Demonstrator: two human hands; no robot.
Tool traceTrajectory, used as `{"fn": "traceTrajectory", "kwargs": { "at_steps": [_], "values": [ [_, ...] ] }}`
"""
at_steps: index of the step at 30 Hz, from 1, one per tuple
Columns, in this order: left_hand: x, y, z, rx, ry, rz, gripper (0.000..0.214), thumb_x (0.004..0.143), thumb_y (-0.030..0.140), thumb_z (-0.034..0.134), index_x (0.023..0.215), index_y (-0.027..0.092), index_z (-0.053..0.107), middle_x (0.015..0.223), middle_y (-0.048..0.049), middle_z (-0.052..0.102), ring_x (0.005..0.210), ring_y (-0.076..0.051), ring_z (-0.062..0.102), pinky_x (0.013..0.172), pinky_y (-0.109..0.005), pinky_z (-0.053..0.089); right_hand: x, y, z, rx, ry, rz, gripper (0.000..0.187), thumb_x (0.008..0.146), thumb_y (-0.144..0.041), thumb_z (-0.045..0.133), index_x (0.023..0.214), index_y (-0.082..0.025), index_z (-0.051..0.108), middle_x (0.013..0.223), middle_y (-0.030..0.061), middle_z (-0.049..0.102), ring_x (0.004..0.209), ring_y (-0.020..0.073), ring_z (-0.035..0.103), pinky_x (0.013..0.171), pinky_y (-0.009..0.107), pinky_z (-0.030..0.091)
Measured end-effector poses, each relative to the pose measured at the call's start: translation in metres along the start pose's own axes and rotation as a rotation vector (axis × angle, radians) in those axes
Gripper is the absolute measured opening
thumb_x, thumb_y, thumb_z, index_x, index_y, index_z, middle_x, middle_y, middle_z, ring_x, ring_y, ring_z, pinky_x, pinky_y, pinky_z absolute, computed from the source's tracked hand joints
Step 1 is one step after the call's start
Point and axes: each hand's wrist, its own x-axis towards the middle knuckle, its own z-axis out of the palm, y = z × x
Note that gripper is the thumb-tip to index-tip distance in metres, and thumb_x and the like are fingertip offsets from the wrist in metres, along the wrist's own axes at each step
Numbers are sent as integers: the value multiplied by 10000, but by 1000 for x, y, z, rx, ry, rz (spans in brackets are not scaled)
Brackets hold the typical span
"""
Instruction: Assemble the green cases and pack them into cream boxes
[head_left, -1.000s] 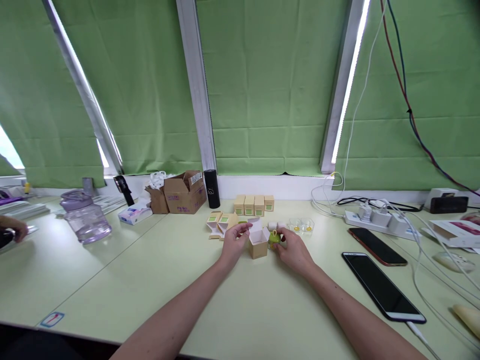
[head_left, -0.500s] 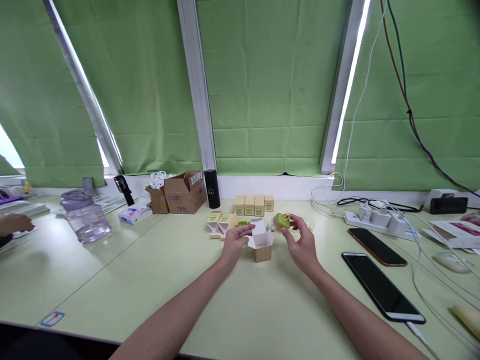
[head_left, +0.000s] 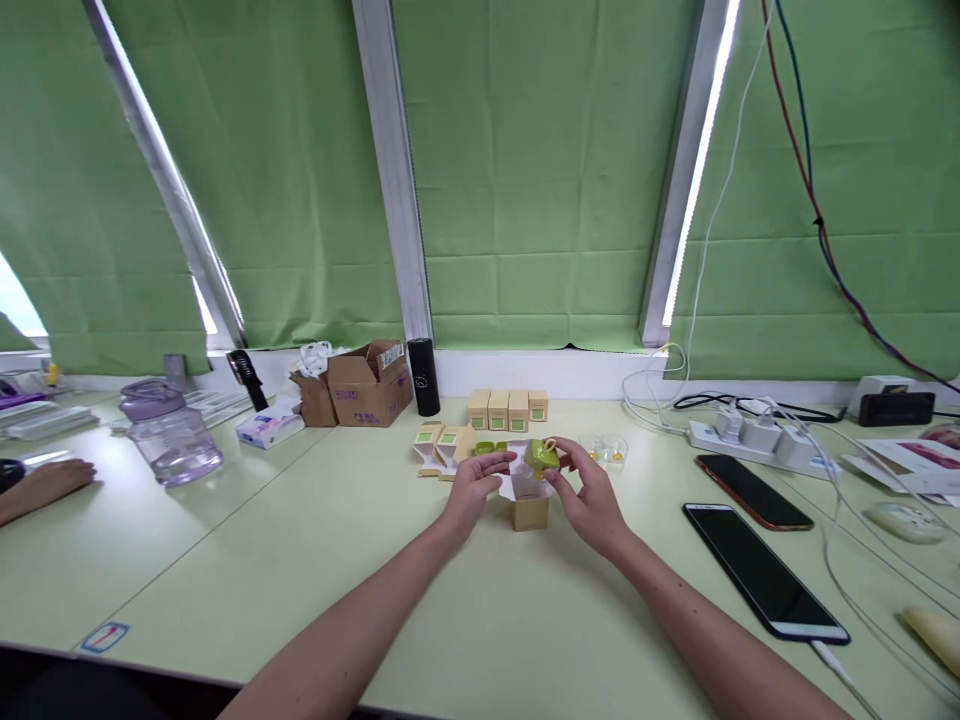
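A small brown cardboard box (head_left: 529, 515) stands open on the table in front of me, its white-lined flaps spread. Along the left flap, my left hand (head_left: 472, 492) holds the box with fingers and thumb. Pinched in my right hand (head_left: 589, 500) is a small green object with a yellow loop (head_left: 541, 457), held just above the box's opening. Its exact kind is too small to tell. Behind the box lie other small green pieces (head_left: 487, 448), partly hidden. Two opened small boxes (head_left: 450, 445) rest beyond my left hand.
Several closed small boxes (head_left: 508, 410) form a row at the back. Clear plastic packaging (head_left: 611, 450) lies behind my right hand. Phones (head_left: 765, 570) and a power strip (head_left: 750, 445) with cables are at right. A large bottle (head_left: 172, 435) and another person's hand (head_left: 64, 478) are at left.
My right hand has moved left with the green object, from beside the box to over its opening. My left hand has stayed at the flap. The other person's hand has shifted.
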Motion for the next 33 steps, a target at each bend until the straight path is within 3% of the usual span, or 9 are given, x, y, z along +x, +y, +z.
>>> {"fn": "traceTrajectory", "kwargs": {
  "at_steps": [5, 13, 25, 33],
  "values": [
    [-1, 1, 2, -4, 19, -7, 485, 577, 169, 636, 1029, 163, 809, 1107, -122, 794, 1066, -290, 689, 974, -406, 510, 0, 7, -1, -32, -37, 25, 330, 977, -357, 556, 1293, -262, 567, 1205, 74, 723, 894, 233, 691, 860, 416, 556],
    [1, -1, 2, -6, 23, -9, 502, 557, 164, 609, 1016, 171, 811, 1090, -111, 795, 1061, -286, 687, 961, -392, 507, -3, 7, -1, -47, -83, -48, 346, 956, -297, 556, 1301, -275, 562, 1236, 68, 719, 948, 247, 712, 873, 419, 565],
    [2, -3, 2, -18, 10, -9, 505, 557, 158, 601, 1020, 162, 803, 1053, -114, 793, 1048, -283, 691, 934, -380, 511, -4, -1, 1, -7, -135, -91, 333, 973, -253, 499, 1304, -270, 534, 1259, 84, 662, 899, 224, 645, 821, 391, 545],
    [1, -2, 2, -35, 19, -8, 498, 562, 137, 604, 1018, 154, 803, 1074, -120, 793, 1039, -287, 694, 942, -397, 522, -7, -4, 2, 11, -208, -98, 343, 894, -183, 559, 1228, -263, 559, 1211, 75, 668, 928, 226, 620, 813, 372, 538]
  ]
}}
